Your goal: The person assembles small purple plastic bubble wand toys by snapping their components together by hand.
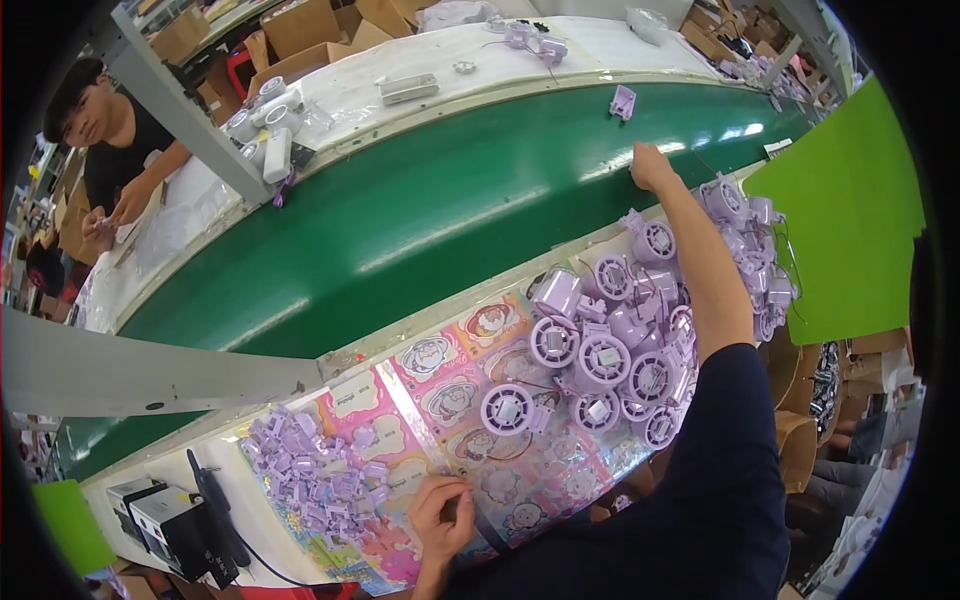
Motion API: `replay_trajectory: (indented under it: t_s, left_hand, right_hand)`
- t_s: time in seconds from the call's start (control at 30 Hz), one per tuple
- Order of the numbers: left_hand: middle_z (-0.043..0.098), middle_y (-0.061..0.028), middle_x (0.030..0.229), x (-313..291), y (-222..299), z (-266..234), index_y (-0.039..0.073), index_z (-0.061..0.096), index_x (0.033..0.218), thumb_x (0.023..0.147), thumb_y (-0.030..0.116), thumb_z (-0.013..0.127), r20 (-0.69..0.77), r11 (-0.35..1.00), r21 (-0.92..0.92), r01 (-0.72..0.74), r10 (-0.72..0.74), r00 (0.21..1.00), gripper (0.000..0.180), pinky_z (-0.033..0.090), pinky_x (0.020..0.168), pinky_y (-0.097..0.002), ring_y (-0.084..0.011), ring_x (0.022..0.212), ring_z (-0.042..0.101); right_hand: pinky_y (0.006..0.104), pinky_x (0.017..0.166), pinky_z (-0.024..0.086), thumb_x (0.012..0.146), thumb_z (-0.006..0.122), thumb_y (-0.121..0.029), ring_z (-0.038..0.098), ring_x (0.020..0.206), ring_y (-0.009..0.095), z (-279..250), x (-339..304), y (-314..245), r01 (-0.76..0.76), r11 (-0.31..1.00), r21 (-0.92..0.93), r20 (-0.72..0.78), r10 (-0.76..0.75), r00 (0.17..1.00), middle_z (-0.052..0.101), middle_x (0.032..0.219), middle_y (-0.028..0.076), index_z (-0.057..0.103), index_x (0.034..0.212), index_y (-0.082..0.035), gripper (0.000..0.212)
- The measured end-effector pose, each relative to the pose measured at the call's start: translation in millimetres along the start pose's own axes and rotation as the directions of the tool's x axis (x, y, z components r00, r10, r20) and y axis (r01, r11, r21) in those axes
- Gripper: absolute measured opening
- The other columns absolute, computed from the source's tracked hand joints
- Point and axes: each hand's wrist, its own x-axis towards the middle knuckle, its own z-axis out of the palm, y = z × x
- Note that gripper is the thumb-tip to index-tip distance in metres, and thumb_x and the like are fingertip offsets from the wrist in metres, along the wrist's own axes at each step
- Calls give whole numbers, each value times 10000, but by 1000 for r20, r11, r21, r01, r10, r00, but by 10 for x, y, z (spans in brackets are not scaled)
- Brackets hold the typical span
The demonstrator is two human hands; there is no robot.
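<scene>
My right hand (650,166) is stretched far out and rests at the near edge of the green conveyor belt (430,215). Its back faces me and the fingers are hidden. A small purple part (623,102) lies on the belt a little beyond it. My left hand (440,515) is near my body on the sheet of cartoon stickers (450,395), with fingers curled around a dark slim object (485,525). A heap of round purple fan housings (600,360) lies between my two hands, under my right forearm.
A pile of small purple clips (310,470) lies at the left of the sheet. Grey boxes and a black device (175,515) stand at lower left. Across the belt are white parts (265,125), cardboard boxes and another person (120,170). A green board (850,220) stands at right.
</scene>
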Motion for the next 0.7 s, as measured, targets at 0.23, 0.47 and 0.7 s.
replay_trajectory:
  t_s: [0.23,0.47,0.7]
  left_hand:
    - [700,-124,880,25,45,84,1,707,897,805,-46,719,-48,988,130,-84,91,995,104,524,672,-319,-253,757,673]
    - [681,-124,881,58,87,134,-19,700,907,836,-54,713,-85,992,73,-101,107,991,80,508,634,-285,-207,706,645]
    - [672,-108,881,-10,9,87,-9,692,907,866,-19,718,-80,994,59,-97,102,992,49,525,645,-286,-194,714,656]
  right_hand:
    - [489,961,550,878,624,-77,661,1083,457,-23,-174,-477,121,992,-33,-25,-122,992,670,1144,299,534,1288,-55,420]
    - [506,897,538,894,621,-98,663,1057,421,-579,-779,-1057,598,773,212,-83,-595,799,697,1074,214,637,1165,-89,272]
    - [474,934,526,885,655,-69,636,1073,401,-1223,-2585,-2189,886,308,348,-157,-912,378,637,1110,191,644,1240,-93,356]
